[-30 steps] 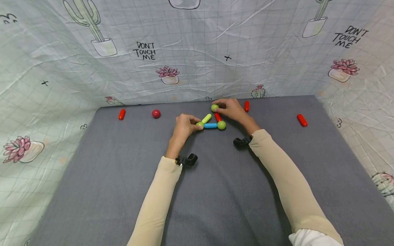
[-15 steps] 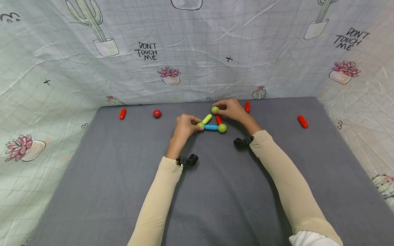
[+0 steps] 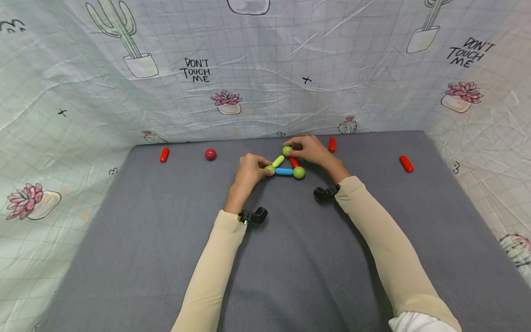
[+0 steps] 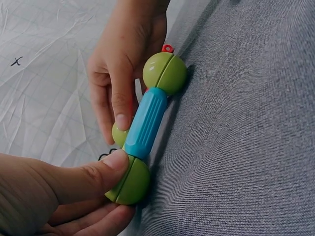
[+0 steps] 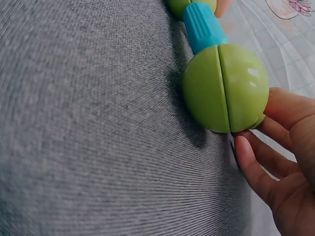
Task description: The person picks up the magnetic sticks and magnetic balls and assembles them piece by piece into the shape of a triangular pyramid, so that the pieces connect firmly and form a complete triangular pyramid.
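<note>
A triangle of rods and balls lies at the table's far side in the head view. My left hand point(image 3: 247, 171) pinches its left green ball point(image 4: 135, 182) between thumb and fingers. From that ball a blue rod point(image 4: 147, 120) runs to the right green ball point(image 3: 299, 172), and a yellow-green rod point(image 3: 278, 161) slants up toward the far green ball point(image 3: 287, 151). My right hand point(image 3: 312, 148) pinches this far ball by thumb and fingertips. A red rod point(image 3: 294, 162) joins the right and far balls. Whether the yellow-green rod is attached to the far ball I cannot tell.
On the grey cloth table point(image 3: 286, 258), a red rod point(image 3: 164, 155) and a red ball point(image 3: 210, 154) lie to the left. Another red rod point(image 3: 332, 145) sits behind my right hand, and one more red rod point(image 3: 406, 163) at far right. A printed curtain point(image 3: 265, 55) stands behind.
My right hand has brought the far green ball slightly toward me and left, up to the end of the yellow-green rod. My left hand has stayed on the left ball.
</note>
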Tool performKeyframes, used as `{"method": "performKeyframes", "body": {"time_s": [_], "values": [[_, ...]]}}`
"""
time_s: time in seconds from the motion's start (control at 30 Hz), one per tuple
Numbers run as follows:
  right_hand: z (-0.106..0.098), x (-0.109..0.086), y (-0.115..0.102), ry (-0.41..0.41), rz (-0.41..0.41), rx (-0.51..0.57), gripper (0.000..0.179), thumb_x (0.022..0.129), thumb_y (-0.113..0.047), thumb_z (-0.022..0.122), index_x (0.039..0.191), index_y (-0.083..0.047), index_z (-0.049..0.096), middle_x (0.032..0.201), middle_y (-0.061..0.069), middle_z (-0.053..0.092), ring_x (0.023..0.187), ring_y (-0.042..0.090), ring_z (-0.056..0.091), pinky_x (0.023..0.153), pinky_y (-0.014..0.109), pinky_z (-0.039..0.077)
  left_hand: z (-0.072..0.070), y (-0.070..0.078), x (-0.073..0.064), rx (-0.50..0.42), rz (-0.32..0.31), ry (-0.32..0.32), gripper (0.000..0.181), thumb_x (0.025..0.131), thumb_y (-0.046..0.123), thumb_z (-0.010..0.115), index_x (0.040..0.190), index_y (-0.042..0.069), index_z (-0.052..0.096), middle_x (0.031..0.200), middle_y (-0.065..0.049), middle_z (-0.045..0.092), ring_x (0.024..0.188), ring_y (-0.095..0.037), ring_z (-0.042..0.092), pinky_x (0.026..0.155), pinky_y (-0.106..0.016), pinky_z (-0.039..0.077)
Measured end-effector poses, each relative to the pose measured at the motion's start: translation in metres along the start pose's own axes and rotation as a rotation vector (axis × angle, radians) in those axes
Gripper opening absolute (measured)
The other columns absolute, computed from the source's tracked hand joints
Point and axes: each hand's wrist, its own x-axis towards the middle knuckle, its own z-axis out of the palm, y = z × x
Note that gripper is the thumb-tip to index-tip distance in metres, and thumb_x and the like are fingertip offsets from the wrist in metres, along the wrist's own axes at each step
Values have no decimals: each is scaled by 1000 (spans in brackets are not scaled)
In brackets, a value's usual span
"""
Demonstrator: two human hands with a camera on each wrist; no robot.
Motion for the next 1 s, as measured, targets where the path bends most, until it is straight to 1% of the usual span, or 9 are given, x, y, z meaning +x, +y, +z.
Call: {"method": "performKeyframes", "body": {"time_s": [0.13, 0.2, 0.37, 0.53, 0.7, 1.0], "values": [[-2, 0, -1, -39, -2, -19, 39, 98, -25, 71, 135, -12, 68, 118, 10, 72, 103, 25, 67, 88, 43, 53, 1, 1, 0, 3, 13, 1, 24, 81, 17, 87, 104, 10, 82, 96, -6, 79, 89, -20, 70, 69, -30, 56], [-4, 0, -1, -74, -12, -42, 44, 97, -25, 73, 138, -12, 65, 121, 12, 71, 106, 26, 66, 90, 44, 53, 1, 1, 0, 3, 15, 1, 24, 81, 17, 87, 104, 10, 82, 96, -6, 79, 92, -21, 70, 72, -31, 56], [-7, -1, -4, -143, -23, -76, 55, 93, -22, 77, 144, -12, 59, 129, 14, 68, 116, 29, 64, 97, 47, 51, 2, 0, -1, -1, 12, 4, 24, 81, 16, 87, 104, 10, 82, 95, -7, 79, 92, -22, 70, 73, -32, 57], [-7, -1, -7, -151, -9, -85, 56, 93, -20, 77, 145, -10, 58, 128, 15, 68, 115, 30, 65, 96, 47, 52, 1, 0, -2, -5, 16, 8, 25, 81, 16, 87, 105, 10, 82, 97, -7, 79, 95, -22, 70, 75, -33, 57], [-5, -2, -9, -137, 21, -72, 54, 94, -18, 75, 144, -11, 58, 130, 16, 68, 117, 30, 65, 97, 47, 51, 1, 0, -1, 3, 24, 10, 26, 81, 17, 87, 105, 9, 82, 99, -7, 79, 98, -22, 71, 78, -34, 58], [-6, -8, -14, -120, 62, 16, 50, 94, -17, 72, 142, -9, 59, 139, 15, 61, 123, 33, 61, 95, 49, 53, 0, 0, -2, 0, 14, 8, 27, 81, 19, 87, 105, 10, 82, 101, -6, 79, 105, -23, 69, 82, -34, 57]]}}
